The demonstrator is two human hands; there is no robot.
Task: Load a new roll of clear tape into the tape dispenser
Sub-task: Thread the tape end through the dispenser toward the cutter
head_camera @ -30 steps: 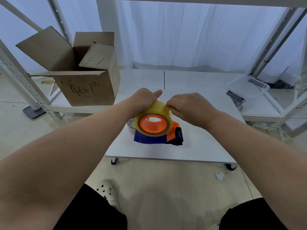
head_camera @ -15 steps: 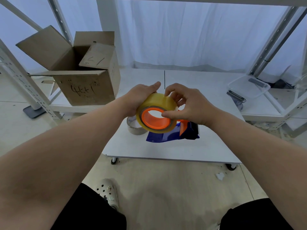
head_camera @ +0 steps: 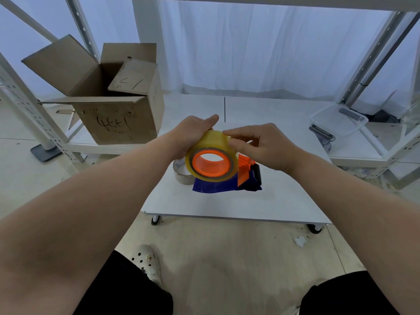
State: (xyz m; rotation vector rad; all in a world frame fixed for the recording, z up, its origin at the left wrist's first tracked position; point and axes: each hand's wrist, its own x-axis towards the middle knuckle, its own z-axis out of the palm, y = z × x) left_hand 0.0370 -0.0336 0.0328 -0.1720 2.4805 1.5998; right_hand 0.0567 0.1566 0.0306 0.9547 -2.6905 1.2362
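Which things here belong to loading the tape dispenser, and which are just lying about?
Job: tape roll, tape dispenser, left hand, right hand.

Lying about: cardboard box, empty tape core, plastic tub, table.

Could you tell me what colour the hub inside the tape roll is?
Bright orange hub, clearest in the head view.

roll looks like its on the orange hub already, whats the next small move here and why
Probably pick at the tape roll surface to find and lift the loose end. The roll sits around the orange hub of the dispenser, the left hand steadies it, the right hand fingers rest on its top, and no tape runs toward the black roller yet.
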